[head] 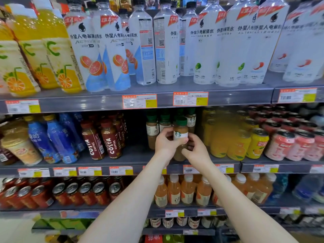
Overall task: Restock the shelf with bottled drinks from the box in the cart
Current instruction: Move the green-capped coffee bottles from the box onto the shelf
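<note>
A brown coffee bottle [180, 131] with a green cap and a white label stands upright at the front of the middle shelf [135, 159]. My left hand [164, 142] grips its left side and my right hand [196, 149] grips its right side and lower body. Behind it stand several more coffee bottles of the same kind [154, 127]. The box and the cart are out of view.
Red-brown coffee bottles [105, 139] stand to the left across a bare gap of shelf, yellow juice bottles [226, 135] close on the right. Tall water bottles [166, 48] fill the shelf above, cans [82, 192] and orange drinks [187, 190] the one below.
</note>
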`<state>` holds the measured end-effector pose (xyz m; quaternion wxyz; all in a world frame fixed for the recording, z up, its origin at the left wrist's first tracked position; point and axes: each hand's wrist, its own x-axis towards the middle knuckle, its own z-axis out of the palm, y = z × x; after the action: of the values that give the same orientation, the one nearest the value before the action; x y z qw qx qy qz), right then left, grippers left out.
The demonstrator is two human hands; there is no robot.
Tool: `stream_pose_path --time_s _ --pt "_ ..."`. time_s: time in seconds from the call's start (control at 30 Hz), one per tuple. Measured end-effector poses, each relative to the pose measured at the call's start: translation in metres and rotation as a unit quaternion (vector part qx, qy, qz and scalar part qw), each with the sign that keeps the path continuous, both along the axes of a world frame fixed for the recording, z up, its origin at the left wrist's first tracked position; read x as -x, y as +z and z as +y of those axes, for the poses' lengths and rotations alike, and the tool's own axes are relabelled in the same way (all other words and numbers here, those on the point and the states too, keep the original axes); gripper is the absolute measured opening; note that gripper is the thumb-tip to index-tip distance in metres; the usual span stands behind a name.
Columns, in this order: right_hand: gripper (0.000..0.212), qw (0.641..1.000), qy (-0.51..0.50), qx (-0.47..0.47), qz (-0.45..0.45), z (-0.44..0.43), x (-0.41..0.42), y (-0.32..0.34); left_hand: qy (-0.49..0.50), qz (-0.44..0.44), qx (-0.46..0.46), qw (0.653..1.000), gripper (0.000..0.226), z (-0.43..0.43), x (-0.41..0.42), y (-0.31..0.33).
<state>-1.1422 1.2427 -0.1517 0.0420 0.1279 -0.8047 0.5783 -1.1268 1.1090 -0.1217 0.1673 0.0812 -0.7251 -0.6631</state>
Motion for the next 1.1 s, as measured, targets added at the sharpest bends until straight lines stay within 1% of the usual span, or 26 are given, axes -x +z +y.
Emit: stream_pose_path --time_s 0.07,0.13,0.23,0.33,0.43,0.6,0.77,0.93,1.1 --pt "0.062 0.999 -0.040 -0.002 0.017 0.004 0.001 0.000 -0.010 -0.003 -0.013 1.000 0.054 0.011 0.004 0.000" --pt "0.052 0.995 -0.095 0.007 0.025 0.008 0.002 0.004 -0.024 -0.008 -0.018 1.000 0.051 0.021 0.009 -0.002" --pt "0.045 0.990 -0.141 0.002 0.030 0.013 0.007 0.006 -0.042 -0.002 0.024 0.999 0.051 0.030 0.018 -0.008" --pt "0.048 0.987 -0.158 -0.007 0.039 0.016 0.012 0.002 -0.006 -0.009 0.058 0.998 0.044 0.032 0.020 -0.011" --pt "0.045 0.984 -0.164 -0.015 0.062 0.017 0.015 0.000 0.052 -0.004 0.104 0.993 0.034 0.037 0.019 -0.010" --pt "0.037 0.981 -0.169 0.010 0.094 0.011 0.020 0.000 0.089 -0.012 0.136 0.987 0.036 0.049 0.023 -0.004" --pt "0.037 0.982 -0.160 0.002 0.099 0.010 0.032 0.003 0.116 -0.009 0.169 0.979 0.036 0.051 0.031 -0.002" --pt "0.041 0.984 -0.149 0.009 0.098 0.008 0.040 0.003 0.125 -0.010 0.198 0.972 0.030 0.047 0.037 -0.004" --pt "0.043 0.983 -0.138 -0.027 0.122 0.008 0.043 0.001 0.102 0.013 0.224 0.969 0.027 0.041 0.035 -0.004"
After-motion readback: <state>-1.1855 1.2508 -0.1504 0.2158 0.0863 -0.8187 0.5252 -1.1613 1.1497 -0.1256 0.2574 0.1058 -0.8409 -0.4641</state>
